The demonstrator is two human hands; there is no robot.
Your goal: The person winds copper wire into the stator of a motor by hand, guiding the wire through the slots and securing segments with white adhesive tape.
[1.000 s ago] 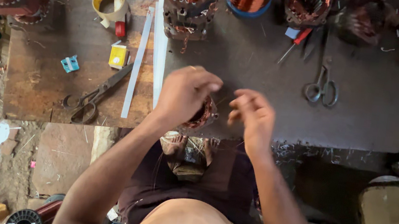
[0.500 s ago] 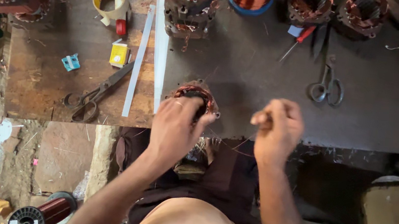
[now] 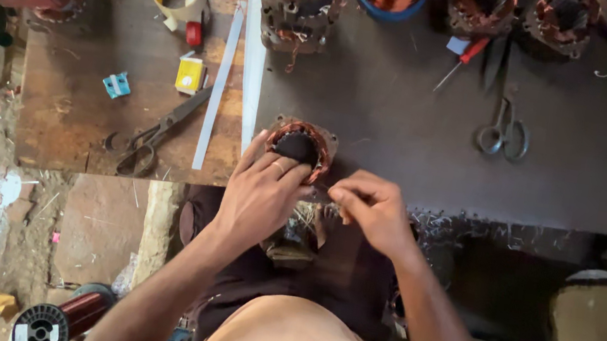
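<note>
Stator (image 3: 300, 147), a small motor core with copper windings around a dark bore, sits at the near edge of the desk (image 3: 401, 144), just in front of the person. Left hand (image 3: 263, 192) is grasping it, fingers curled over the near rim and steadying it. Right hand (image 3: 369, 209) is just beside it, fingertips pinched together on something too fine to make out, probably a strand of winding wire.

To do this well, the holding hand should keep the core from turning while the pinching hand draws with a light, even pull, so that thin wire neither kinks nor snaps and the coil insulation is not scraped.

Scissors (image 3: 505, 134) lie well to the right, shears (image 3: 160, 132) to the left beside a white strip (image 3: 219, 89).
</note>
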